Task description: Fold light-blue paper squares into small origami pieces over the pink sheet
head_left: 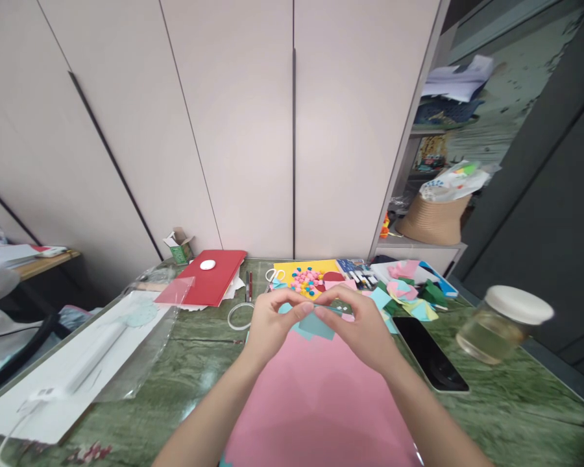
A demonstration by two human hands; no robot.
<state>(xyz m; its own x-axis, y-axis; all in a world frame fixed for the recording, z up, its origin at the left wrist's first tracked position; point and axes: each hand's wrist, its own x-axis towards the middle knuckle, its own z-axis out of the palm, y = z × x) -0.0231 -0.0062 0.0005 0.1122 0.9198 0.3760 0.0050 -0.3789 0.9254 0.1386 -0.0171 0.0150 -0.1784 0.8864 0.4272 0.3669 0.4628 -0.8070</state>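
Note:
Both hands are raised over a large pink sheet and meet at the middle of the view. Thumb and fingers of my left hand pinch the left part of a light blue paper piece. On its right, my right hand holds the same piece, thumb in front and fingers behind. The fingertips nearly touch, and they hide the upper edge of the paper. Behind the hands lie pink, blue and yellow small balls on a yellow sheet.
A black phone and a lidded jar stand right. Paper scraps lie behind the phone. Left are a tape roll, a red folder, white scissors and a plastic sleeve.

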